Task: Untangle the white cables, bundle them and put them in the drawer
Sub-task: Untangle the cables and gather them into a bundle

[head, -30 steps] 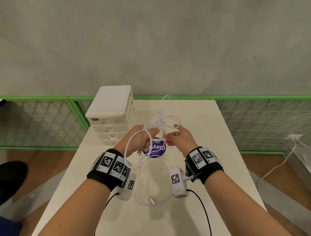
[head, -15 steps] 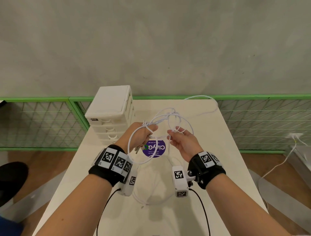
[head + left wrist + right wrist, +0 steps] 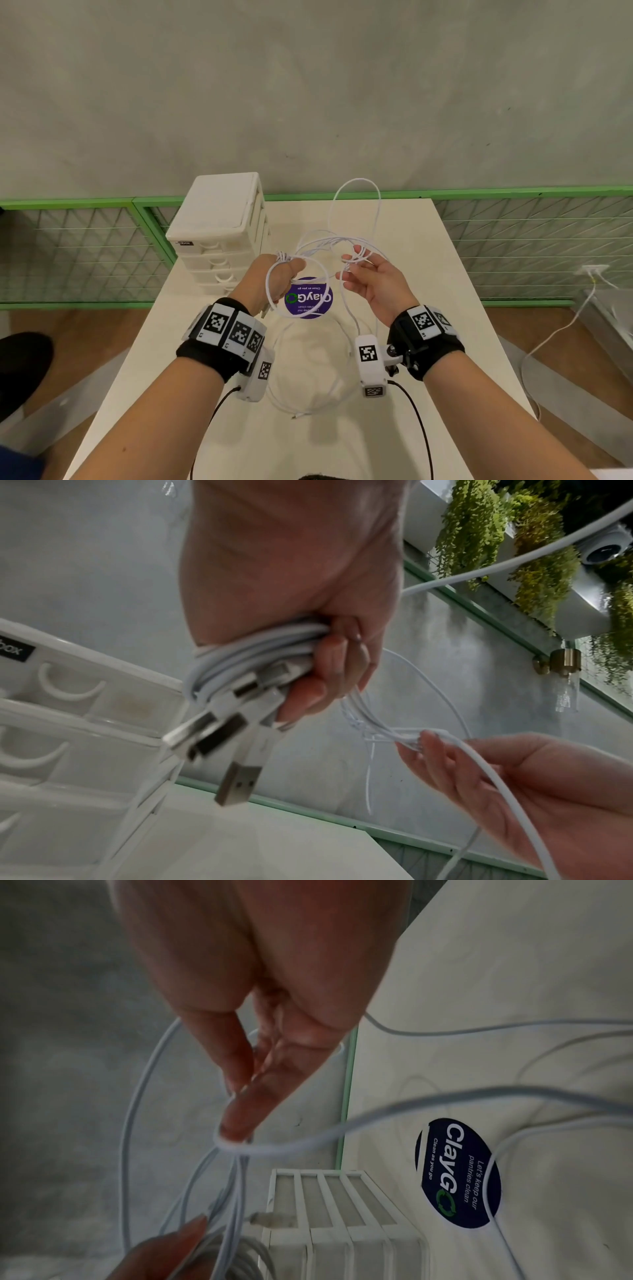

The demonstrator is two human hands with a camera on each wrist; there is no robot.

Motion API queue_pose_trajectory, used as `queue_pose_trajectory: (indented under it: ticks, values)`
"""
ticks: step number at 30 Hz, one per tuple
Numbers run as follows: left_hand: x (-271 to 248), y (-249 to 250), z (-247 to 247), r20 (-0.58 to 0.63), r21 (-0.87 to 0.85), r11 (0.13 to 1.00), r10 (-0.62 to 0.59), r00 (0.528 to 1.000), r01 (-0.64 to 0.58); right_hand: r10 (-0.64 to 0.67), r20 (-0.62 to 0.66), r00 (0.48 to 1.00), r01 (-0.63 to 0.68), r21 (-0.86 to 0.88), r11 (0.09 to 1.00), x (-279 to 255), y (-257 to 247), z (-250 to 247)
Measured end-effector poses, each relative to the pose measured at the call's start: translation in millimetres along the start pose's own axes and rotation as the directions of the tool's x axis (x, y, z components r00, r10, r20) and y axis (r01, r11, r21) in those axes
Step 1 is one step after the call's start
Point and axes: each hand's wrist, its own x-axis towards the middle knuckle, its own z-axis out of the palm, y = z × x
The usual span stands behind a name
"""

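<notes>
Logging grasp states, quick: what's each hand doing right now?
Left hand: closed round the coiled white cables and their plugs.
Right hand: open, loose strands of those cables draped over its fingertips.

Grey wall (image 3: 308,85), green railing (image 3: 513,192), wooden floor (image 3: 102,329)

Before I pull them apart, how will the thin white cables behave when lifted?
Probably floppy: the thin white cables sag in loose loops between left hand and right hand. Likely light: one fingertip carries a strand. Dangling metal USB plugs may snag.
</notes>
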Motion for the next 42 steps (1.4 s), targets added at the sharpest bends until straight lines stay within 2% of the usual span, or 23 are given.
queue_pose_trajectory:
  ticks: [3,9,14,16,20,23,25,31,36,42]
  values:
    - [6.4,-4.0,-6.8,-0.052,-0.003,1.0,-0.015,0.999,0.015,0.039,0.068,0.997,-0.042,0.031,0.999,-0.9,-5.2,-1.3]
    - [10.7,-8.3,-11.5,-0.087,-0.009,1.0,-0.006,0.996,0.005,0.021,-0.022,1.0,-0.023,-0.104,0.994,-0.2,-8.3,0.4]
    - [14.4,-11.2,-19.7,-0.117,-0.018,0.998,0.055,0.992,-0.058,-0.11,-0.129,0.986,0.068,-0.293,0.954,3.8,-7.8,-1.1]
    - [17.3,-11.9,-24.0,-0.127,-0.008,0.997,0.08,0.989,-0.082,-0.155,-0.133,0.979,0.105,-0.323,0.94,5.1,-7.2,-0.1]
    - [19.2,-11.1,-25.1,-0.115,-0.025,0.993,0.116,0.987,-0.12,-0.132,-0.161,0.978,0.099,-0.199,0.975,7.8,-7.4,5.1]
    - [21.4,-12.2,-24.7,-0.096,-0.079,0.99,0.106,0.99,-0.114,-0.105,-0.18,0.978,0.097,-0.053,0.994,9.0,-7.9,5.2]
    - [24.0,-14.1,-25.7,-0.104,-0.126,0.987,0.09,0.991,-0.103,-0.108,-0.18,0.978,0.104,-0.028,0.994,9.9,-6.9,4.0]
    - [25.8,-17.5,-24.0,-0.104,-0.183,0.975,0.109,0.989,-0.127,-0.229,-0.171,0.958,0.185,-0.238,0.953,9.4,-3.7,3.2]
    - [25.1,-15.9,-20.4,-0.105,-0.17,0.973,0.14,0.985,-0.157,-0.149,-0.094,0.984,0.087,-0.47,0.878,13.2,0.0,2.9]
    - [21.9,-14.2,-18.6,-0.083,-0.191,0.964,0.169,0.982,-0.182,-0.1,-0.095,0.99,0.034,-0.535,0.844,16.3,6.1,1.4]
